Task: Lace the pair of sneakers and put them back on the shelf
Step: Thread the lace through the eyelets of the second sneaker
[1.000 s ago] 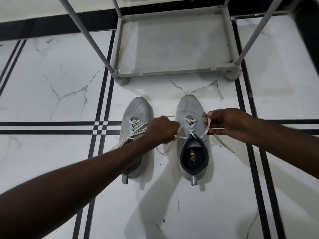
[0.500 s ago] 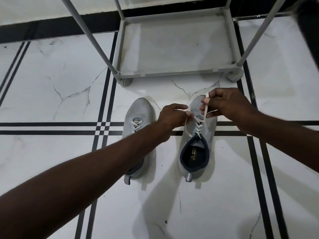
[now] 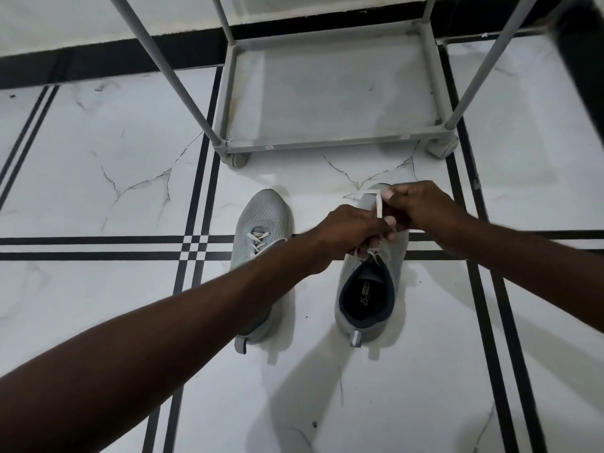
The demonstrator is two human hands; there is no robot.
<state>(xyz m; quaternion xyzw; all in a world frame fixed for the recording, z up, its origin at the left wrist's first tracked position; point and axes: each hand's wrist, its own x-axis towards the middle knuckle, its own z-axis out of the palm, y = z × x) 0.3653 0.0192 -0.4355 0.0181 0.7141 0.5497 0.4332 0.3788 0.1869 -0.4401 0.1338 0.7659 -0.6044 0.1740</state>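
Two grey sneakers stand side by side on the floor, toes pointing at the shelf. The left sneaker (image 3: 261,220) shows its white laces; my left forearm crosses over its heel half. The right sneaker (image 3: 366,308) has a dark lining and an open mouth. Above its tongue my left hand (image 3: 353,230) and my right hand (image 3: 425,207) meet, both pinching the white lace (image 3: 379,206), which runs between the fingertips. The hands hide the right shoe's eyelets and toe.
The grey metal shelf rack stands just beyond the shoes; its bottom shelf (image 3: 333,145) sits low on round feet, with slanted poles (image 3: 170,73) rising at the corners. White marble floor with black inlay lines (image 3: 98,246) surrounds the shoes. A black skirting runs along the far wall.
Both hands moved from either side of the right shoe up and toward its toe, then came together over the tongue, drawing the lace ends with them.
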